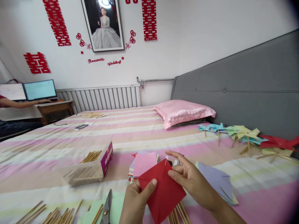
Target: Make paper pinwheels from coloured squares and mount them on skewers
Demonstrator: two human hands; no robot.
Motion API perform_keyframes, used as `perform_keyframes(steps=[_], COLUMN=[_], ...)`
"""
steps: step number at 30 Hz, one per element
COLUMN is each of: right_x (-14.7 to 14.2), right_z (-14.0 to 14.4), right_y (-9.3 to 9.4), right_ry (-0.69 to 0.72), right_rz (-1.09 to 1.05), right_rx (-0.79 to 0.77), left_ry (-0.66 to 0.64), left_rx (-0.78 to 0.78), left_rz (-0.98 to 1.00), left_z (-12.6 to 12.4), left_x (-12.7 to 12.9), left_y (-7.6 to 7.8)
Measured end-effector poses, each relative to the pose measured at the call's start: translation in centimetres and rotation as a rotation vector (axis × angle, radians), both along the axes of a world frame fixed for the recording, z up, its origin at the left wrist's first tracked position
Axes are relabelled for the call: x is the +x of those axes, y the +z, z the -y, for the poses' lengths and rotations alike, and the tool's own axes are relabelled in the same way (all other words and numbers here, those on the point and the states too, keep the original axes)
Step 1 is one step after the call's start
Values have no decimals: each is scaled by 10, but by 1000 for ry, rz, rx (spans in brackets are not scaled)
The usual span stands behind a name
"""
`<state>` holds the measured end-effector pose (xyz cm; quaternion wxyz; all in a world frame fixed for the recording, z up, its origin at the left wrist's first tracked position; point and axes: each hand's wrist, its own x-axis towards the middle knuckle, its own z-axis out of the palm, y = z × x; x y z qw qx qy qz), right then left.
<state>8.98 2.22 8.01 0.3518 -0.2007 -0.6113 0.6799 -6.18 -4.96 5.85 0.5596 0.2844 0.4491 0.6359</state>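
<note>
A square of red paper [164,196] with cuts running in from its corners is held up in front of me. My left hand [136,199] grips its left side, thumb on top. At the upper right edge my right hand [191,177] pinches the same sheet between thumb and fingers, its index finger stretched out past the top corner. Behind the sheet lies a stack of coloured paper squares [144,163], pink on top. To the right rest purple cut sheets [216,179]. Scissors [106,208] lie left of my left hand on pale green paper [116,202]. Thin sticks [178,214] show below the red sheet.
A clear plastic box [86,174] of sticks stands at left; loose sticks [58,216] lie in front. Finished paper pinwheels [247,133] sit by the grey headboard [245,84]. A pink pillow [184,112] lies farther back. At far left, a person's arm [21,102] reaches across a desk with monitors [39,90].
</note>
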Motion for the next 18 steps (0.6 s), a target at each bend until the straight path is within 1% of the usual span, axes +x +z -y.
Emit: perform_keyframes(steps=[3,5,7,10,12,15,18], right_x=[3,5,8,14,18,24,27], right_z=[-2,-5,-8,-13,-14,-12,-10], right_y=[3,3,0,-5,-5,-1,5], right_ry=[-34,-76,-84,-34,1,48,87], right_rz=[0,28,37,8,36,135,212], right_rx=[37,79,112,178,249,363,456], left_ry=[4,15,17,1,-1,1,-31], left_rx=[-5,-16,-26,-43,-45,-45,-58], left_rz=[42,73,121,184,203,204,193], left_z=[1,1,2,3,4,5,6], left_x=[0,2,4,7,8,9,9], left_y=[2,3,5,8,10,13,14])
